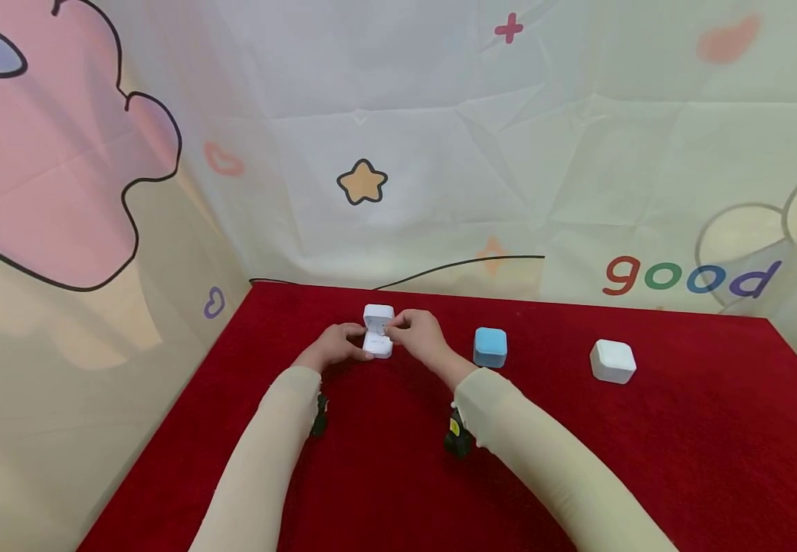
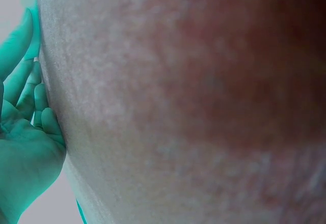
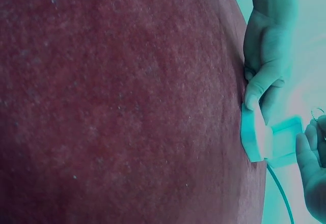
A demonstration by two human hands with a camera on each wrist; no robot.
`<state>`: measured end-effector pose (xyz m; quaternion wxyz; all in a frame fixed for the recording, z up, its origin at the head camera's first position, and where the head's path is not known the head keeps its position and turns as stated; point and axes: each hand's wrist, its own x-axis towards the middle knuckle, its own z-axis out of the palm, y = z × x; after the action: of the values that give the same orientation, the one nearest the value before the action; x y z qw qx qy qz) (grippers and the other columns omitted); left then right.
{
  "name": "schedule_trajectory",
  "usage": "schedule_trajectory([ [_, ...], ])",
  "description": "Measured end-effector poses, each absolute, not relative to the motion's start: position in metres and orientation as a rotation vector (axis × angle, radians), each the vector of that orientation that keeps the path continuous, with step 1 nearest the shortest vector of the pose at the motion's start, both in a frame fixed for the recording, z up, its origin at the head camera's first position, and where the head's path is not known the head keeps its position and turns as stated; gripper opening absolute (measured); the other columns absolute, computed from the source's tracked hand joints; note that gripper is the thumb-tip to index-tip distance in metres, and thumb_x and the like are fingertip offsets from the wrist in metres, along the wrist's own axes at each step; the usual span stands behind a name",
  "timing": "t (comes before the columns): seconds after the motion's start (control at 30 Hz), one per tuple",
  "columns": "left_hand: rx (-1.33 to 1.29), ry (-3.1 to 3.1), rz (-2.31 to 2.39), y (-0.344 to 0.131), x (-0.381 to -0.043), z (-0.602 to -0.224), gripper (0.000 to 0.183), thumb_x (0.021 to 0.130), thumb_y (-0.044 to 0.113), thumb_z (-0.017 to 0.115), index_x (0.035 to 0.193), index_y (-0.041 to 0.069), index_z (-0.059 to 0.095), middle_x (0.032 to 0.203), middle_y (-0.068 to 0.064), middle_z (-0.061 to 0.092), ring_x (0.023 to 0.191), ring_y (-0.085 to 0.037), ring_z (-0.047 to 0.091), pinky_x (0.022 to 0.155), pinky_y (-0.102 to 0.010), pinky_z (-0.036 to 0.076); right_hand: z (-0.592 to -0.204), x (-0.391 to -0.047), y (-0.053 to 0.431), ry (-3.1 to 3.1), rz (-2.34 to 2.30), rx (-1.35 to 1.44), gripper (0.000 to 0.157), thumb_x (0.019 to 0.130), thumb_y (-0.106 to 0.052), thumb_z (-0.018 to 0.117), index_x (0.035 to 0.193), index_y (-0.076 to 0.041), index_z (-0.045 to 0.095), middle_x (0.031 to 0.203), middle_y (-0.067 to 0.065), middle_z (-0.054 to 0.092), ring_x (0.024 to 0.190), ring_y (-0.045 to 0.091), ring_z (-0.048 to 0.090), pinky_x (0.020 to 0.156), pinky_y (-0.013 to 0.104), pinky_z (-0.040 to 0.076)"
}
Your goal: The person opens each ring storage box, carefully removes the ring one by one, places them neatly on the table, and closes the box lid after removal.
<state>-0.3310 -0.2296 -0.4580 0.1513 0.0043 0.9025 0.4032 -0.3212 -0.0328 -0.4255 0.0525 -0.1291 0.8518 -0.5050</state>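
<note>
A small white ring box (image 1: 378,347) stands with its lid (image 1: 378,311) raised, at the far middle of the red cloth. My left hand (image 1: 332,346) grips the left side of its base, thumb at the near corner. At the box's right side is my right hand (image 1: 421,335), its thumb and fingertips pinching a thin ring (image 3: 317,113) in front of the open lid. In the right wrist view the left thumb (image 3: 261,85) presses the base's edge. The left wrist view shows the left hand (image 2: 28,137) but not the box.
To the right of the hands sit a closed light-blue box (image 1: 490,347) and, farther right, a closed white box (image 1: 613,361). Red cloth (image 1: 385,475) covers the table. A printed backdrop (image 1: 398,192) rises behind the table's far edge and along its left side.
</note>
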Motion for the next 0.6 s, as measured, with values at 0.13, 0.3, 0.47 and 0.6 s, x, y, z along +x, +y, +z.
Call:
schedule_trajectory([
  [0.13,0.015,2.592,1.163,-0.230,-0.330,-0.457,0.062,0.092,0.014,0.075,0.149,0.001,0.052,0.157,-0.018,0.049,0.149,-0.034,0.039,0.125,-0.049,0.035,-0.424,-0.317,-0.034,2.577,-1.535,-0.379,0.015,0.095,-0.011,0.070,0.101,0.001,0.076,0.103,0.017,0.077,0.086,0.018,0.066,0.070,0.018,0.050],
  [0.3,0.023,2.594,1.171,-0.230,-0.330,-0.457,0.063,0.092,0.013,0.075,0.148,0.000,0.052,0.157,-0.019,0.049,0.149,-0.035,0.039,0.124,-0.048,0.036,-0.425,-0.311,-0.035,2.564,-1.537,-0.392,0.013,0.095,-0.010,0.070,0.099,0.001,0.076,0.100,0.016,0.076,0.083,0.015,0.063,0.067,0.017,0.047],
  [0.47,0.029,2.592,1.175,-0.229,-0.330,-0.458,0.061,0.091,0.013,0.075,0.147,0.001,0.053,0.155,-0.019,0.051,0.146,-0.035,0.043,0.122,-0.048,0.039,-0.430,-0.305,-0.036,2.536,-1.549,-0.409,0.012,0.094,-0.009,0.069,0.098,0.001,0.076,0.097,0.016,0.077,0.078,0.013,0.061,0.065,0.017,0.046],
  [0.6,0.020,2.588,1.183,-0.230,-0.330,-0.458,0.061,0.092,0.013,0.075,0.148,0.001,0.053,0.155,-0.019,0.051,0.145,-0.034,0.043,0.122,-0.049,0.039,-0.435,-0.300,-0.036,2.503,-1.564,-0.416,0.011,0.093,-0.006,0.069,0.096,0.002,0.076,0.093,0.016,0.076,0.074,0.011,0.063,0.065,0.017,0.047],
])
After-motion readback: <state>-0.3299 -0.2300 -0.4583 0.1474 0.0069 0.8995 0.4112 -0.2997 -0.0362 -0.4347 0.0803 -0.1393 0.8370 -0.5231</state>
